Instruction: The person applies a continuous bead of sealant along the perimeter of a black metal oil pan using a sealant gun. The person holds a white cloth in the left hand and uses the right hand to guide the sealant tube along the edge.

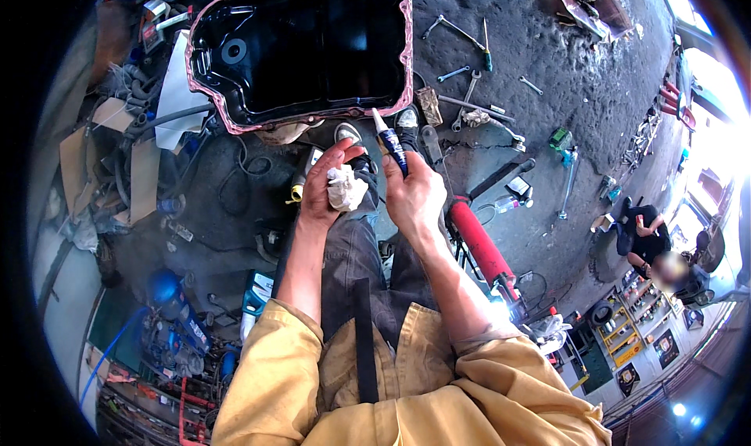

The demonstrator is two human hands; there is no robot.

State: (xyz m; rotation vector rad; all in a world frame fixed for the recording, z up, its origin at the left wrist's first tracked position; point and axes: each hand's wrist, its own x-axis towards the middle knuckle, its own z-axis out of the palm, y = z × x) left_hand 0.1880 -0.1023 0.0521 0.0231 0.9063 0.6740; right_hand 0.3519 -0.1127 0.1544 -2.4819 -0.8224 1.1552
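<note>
A black oil pan (293, 51) lies in front of me, its inside facing up. Pinkish-red sealant (406, 51) runs along its rim. In my right hand (415, 197) is a sealant tube (393, 150), dark with a pale cone nozzle; the nozzle tip is close to the pan's near right edge, and I cannot tell if it touches. My left hand (317, 189) holds a crumpled white wipe (346, 188) against the palm, thumb and fingers partly curled, just left of the tube and below the pan.
Several wrenches (469, 94) and a screwdriver (486, 51) are scattered on the dark floor at right. A red cylinder-shaped tool (481, 242) stands by my right forearm. Cardboard (145, 180) and hoses clutter the left. Another person (649, 231) sits far right.
</note>
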